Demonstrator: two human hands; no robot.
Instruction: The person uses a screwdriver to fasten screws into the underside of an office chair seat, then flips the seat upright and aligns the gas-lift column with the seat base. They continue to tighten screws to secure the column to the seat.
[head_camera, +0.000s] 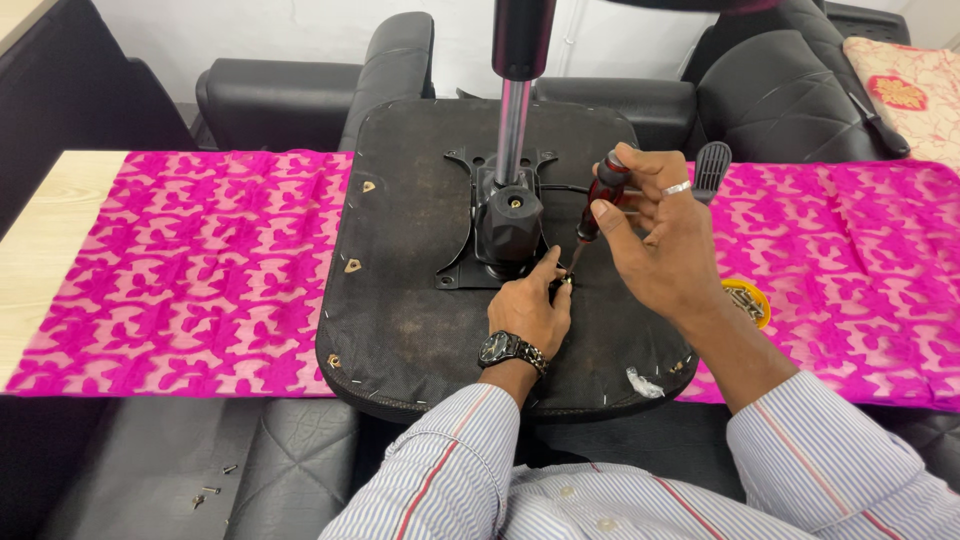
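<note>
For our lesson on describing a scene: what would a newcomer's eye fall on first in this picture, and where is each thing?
First comes the bright pink patterned cloth spread across the table, with an upturned black chair seat lying on it in the middle. Above the seat's metal plate, the right hand holds a dark red-handled screwdriver pointing down at the spot where the left hand pinches something small. A chrome column rises from the plate.

A dark-red-handled screwdriver (603, 195) stands nearly upright over the upturned black chair seat (410, 300) — tip down on a small screw (566, 282) just right of the seat's black metal mechanism plate (500, 225) — gas column rising from it.
</note>
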